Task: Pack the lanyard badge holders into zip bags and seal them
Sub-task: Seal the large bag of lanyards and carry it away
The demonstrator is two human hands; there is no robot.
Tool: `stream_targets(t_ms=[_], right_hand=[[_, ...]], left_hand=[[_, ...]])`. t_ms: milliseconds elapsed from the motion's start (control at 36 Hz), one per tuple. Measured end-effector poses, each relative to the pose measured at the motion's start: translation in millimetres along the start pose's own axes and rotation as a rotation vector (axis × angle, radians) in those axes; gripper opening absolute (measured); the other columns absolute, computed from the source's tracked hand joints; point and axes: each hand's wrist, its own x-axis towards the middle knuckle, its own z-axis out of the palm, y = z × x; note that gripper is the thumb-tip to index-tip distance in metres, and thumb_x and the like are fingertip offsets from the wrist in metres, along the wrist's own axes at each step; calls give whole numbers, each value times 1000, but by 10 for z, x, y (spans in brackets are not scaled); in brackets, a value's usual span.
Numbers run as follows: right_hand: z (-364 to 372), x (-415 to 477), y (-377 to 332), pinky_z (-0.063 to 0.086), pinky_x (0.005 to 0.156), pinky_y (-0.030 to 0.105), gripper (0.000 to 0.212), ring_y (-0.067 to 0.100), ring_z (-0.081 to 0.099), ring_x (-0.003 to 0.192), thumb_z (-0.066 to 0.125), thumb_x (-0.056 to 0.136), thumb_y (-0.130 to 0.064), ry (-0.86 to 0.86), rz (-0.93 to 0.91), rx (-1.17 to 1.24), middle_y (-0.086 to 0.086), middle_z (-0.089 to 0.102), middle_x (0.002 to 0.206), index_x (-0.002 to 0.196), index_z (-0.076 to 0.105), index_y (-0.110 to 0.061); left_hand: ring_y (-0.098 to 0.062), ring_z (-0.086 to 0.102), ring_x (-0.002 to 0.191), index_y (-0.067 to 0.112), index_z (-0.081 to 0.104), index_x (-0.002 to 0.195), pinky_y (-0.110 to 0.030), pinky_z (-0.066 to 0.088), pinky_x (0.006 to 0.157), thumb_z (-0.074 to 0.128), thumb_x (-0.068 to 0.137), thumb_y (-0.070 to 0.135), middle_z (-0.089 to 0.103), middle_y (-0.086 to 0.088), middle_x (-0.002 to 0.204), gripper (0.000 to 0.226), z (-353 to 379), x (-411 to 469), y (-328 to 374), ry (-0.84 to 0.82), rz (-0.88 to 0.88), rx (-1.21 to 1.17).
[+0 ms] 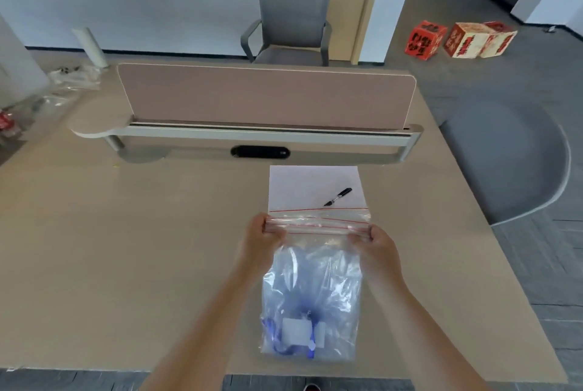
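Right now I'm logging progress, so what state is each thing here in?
Zip bag: held up by its top corners, badge holders inside; seal unclear.
Lanyard badge holders: bunched at the bag's bottom.
Left hand: grip pinching the top left corner.
Right hand: grip pinching the top right corner.
Pen: lying on the paper.

Bare forearms [202,327], no sleeves, red shoe tip [311,387]

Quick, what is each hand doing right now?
Left hand: closed, pinching the left end of the zip bag along its seal.
Right hand: closed, pinching the right end.
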Motion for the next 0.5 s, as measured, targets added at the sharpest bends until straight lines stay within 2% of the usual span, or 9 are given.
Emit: stream_targets(t_ms=[56, 139, 194, 250, 306, 389, 444, 500], right_hand=[[93, 300, 165, 45, 59, 29, 5, 18, 60, 67, 69, 88, -17, -2, 33, -13, 5, 70, 79, 86, 67, -13], [179, 687, 313, 42, 56, 26, 9, 16, 55, 62, 68, 87, -18, -7, 41, -45, 0, 65, 71, 84, 65, -10], [209, 892, 366, 40, 55, 27, 11, 16, 53, 61, 67, 85, -17, -10, 39, -87, 2, 64, 70, 80, 64, -8], [241, 1070, 421, 42, 57, 28, 7, 17, 54, 60, 65, 79, -15, -26, 67, -106, -1, 63, 67, 75, 64, -9], [280, 1214, 477, 44, 59, 28, 4, 15, 56, 60, 63, 75, -12, -38, 104, -101, -5, 65, 67, 77, 64, -9], [337, 1352, 514, 44, 59, 28, 5, 12, 54, 59, 62, 76, -7, -49, 130, -74, -14, 62, 60, 80, 64, -7], [376, 1398, 508, 45, 59, 25, 9, 12, 58, 64, 64, 77, -6, -58, 135, -55, -16, 65, 67, 85, 66, -10], [405, 1426, 489, 43, 52, 17, 15, 9, 61, 67, 66, 79, -9, -71, 134, -73, -13, 67, 79, 92, 66, -16]], left_hand=[[-4, 46, 46, 11, 53, 70, -28, 40, 55, 58, 79, -15, 51, 7, 53, 28, 120, 261, -184, 4, -26, 2], [-13, 54, 54, 12, 54, 73, -39, 47, 64, 66, 70, 1, 57, 6, 57, 17, 269, 628, -396, 20, -46, 10], [-19, 54, 59, 13, 54, 73, -40, 46, 64, 63, 62, 8, 58, 1, 61, 15, 359, 841, -488, 32, -31, 26], [-21, 55, 63, 19, 56, 74, -38, 44, 64, 65, 64, 8, 59, -1, 65, 17, 431, 1002, -531, 56, -21, 70], [-20, 53, 64, 23, 55, 74, -36, 43, 63, 68, 68, 8, 58, 0, 68, 21, 472, 1132, -571, 60, -18, 106], [-19, 51, 62, 27, 55, 78, -35, 42, 60, 68, 65, 20, 58, -1, 73, 19, 504, 1283, -663, 62, -29, 166], [-19, 52, 64, 29, 56, 83, -35, 44, 61, 69, 68, 20, 60, 0, 79, 21, 499, 1361, -719, 75, -29, 206], [-18, 54, 64, 32, 55, 87, -35, 46, 61, 70, 72, 21, 61, 2, 82, 24, 502, 1396, -698, 96, -36, 236]])
